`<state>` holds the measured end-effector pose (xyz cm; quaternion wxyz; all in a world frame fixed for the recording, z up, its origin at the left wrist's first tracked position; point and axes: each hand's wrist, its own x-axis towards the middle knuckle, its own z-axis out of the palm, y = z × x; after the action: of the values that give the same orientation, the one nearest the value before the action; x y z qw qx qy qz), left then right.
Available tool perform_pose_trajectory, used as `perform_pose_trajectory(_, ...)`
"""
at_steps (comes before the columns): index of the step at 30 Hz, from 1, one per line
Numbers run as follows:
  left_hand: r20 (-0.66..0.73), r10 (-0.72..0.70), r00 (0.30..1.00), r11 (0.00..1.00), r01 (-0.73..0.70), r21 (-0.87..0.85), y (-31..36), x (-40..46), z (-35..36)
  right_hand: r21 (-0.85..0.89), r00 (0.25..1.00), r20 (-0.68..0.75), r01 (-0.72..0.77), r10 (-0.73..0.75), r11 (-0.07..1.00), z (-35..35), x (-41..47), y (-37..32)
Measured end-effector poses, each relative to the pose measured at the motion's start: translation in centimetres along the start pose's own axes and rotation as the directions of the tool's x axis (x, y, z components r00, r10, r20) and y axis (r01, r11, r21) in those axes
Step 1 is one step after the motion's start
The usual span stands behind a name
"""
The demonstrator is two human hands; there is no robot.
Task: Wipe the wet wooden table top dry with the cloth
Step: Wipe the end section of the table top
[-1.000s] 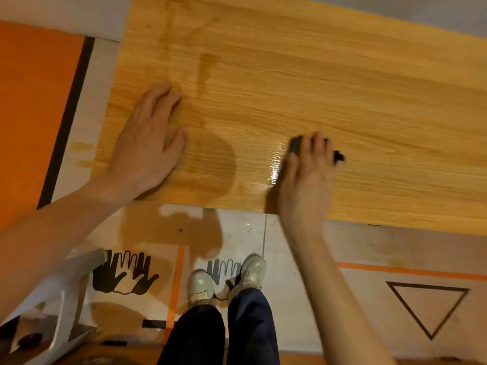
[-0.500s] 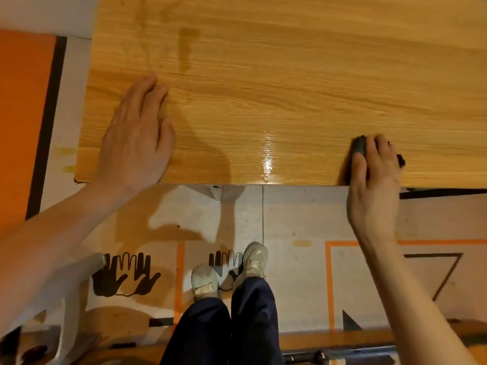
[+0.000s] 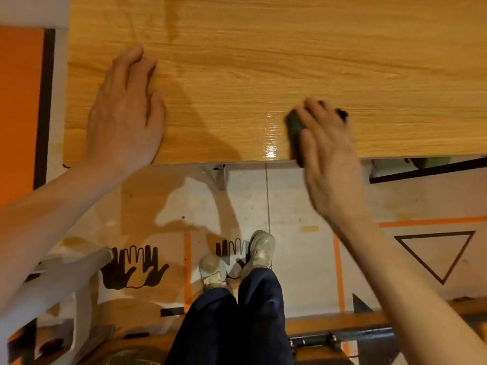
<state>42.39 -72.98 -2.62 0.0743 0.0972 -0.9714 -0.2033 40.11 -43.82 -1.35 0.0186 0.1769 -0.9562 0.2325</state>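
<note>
The wooden table top (image 3: pixel 263 61) fills the upper part of the head view. My right hand (image 3: pixel 326 148) presses a dark cloth (image 3: pixel 294 125) flat onto the wood near the front edge; only the cloth's left end and a bit by my fingertips show. A glossy wet patch (image 3: pixel 271 139) shines just left of the cloth. A darker wet streak (image 3: pixel 172 19) runs down from the far edge. My left hand (image 3: pixel 126 111) lies flat with fingers spread on the table's left part, holding nothing.
The table's front edge (image 3: pixel 237 160) runs across the middle, with a metal bracket (image 3: pixel 220 175) under it. Below are my legs and pale shoes (image 3: pixel 237 262), a floor with hand prints (image 3: pixel 131 267), a triangle mark (image 3: pixel 437 254) and orange tape. A white stool (image 3: pixel 60 285) stands lower left.
My right hand has slid the cloth back to the left along the front edge, after sweeping right a moment before. The left hand stays flat in place.
</note>
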Motion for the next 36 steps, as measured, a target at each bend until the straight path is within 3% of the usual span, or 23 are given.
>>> perform_pose_trajectory(2, -0.006, 0.011, 1.000, 1.000, -0.011, 0.011, -0.1, -0.1, 0.1, 0.048, 0.991, -0.056, -0.116, 0.119, 0.992, -1.8, -0.9, 3.0)
perform_pose_trajectory(5, -0.007, 0.022, 1.000, 1.000, -0.022, 0.023, -0.1, -0.1, 0.1, 0.057, 0.988, -0.100, -0.110, 0.115, 0.992, -0.8, -1.6, 2.0)
perform_pose_trajectory(10, -0.013, 0.020, 1.000, 0.999, -0.019, 0.034, 0.0, -0.1, 0.1, 0.043, 0.974, -0.053, 0.221, -0.219, 0.974, 4.2, -1.2, -5.1)
perform_pose_trajectory(12, -0.015, 0.015, 1.000, 1.000, -0.014, 0.028, 0.0, -0.2, 0.1, 0.061, 0.924, 0.023, 0.379, -0.381, 0.923, 3.9, -0.6, -4.7)
perform_pose_trajectory(14, -0.019, 0.022, 1.000, 0.999, -0.022, 0.028, -0.1, -0.1, 0.1, 0.041, 0.885, 0.109, 0.451, -0.453, 0.892, 1.9, -0.5, -1.6)
perform_pose_trajectory(16, -0.021, 0.036, 0.999, 0.999, -0.036, 0.023, -0.2, -0.1, 0.1, -0.021, 0.915, 0.120, 0.390, -0.385, 0.921, -0.7, -1.2, 2.6)
perform_pose_trajectory(18, -0.019, 0.037, 0.999, 0.999, -0.037, 0.022, -0.2, -0.2, 0.2, -0.079, 0.974, 0.055, 0.226, -0.222, 0.971, -2.6, -2.5, 5.2)
perform_pose_trajectory(21, -0.012, 0.038, 0.999, 0.999, -0.037, 0.026, -0.2, -0.3, 0.2, -0.082, 0.994, -0.039, 0.096, -0.100, 0.992, -2.1, -3.5, 4.4)
perform_pose_trajectory(25, -0.002, 0.026, 1.000, 0.999, -0.026, 0.020, 0.1, -0.3, 0.1, 0.083, 0.992, -0.002, 0.128, -0.128, 0.988, 2.7, -2.5, -2.9)
perform_pose_trajectory(29, 0.015, 0.021, 1.000, 1.000, -0.021, 0.019, 0.3, -0.3, -0.1, 0.024, 0.947, -0.049, 0.318, -0.317, 0.948, 6.8, -1.8, -8.8)
perform_pose_trajectory(33, 0.061, 0.088, 0.994, 0.995, -0.090, 0.043, -0.8, -0.1, -1.0, -0.082, 0.866, -0.009, 0.497, -0.500, 0.864, 4.4, -1.2, -3.9)
perform_pose_trajectory(36, 0.042, 0.067, 0.997, 0.997, -0.068, 0.024, -3.0, -0.2, -1.9, -0.080, 0.926, -0.025, 0.373, -0.376, 0.924, 1.5, -2.4, 0.8)
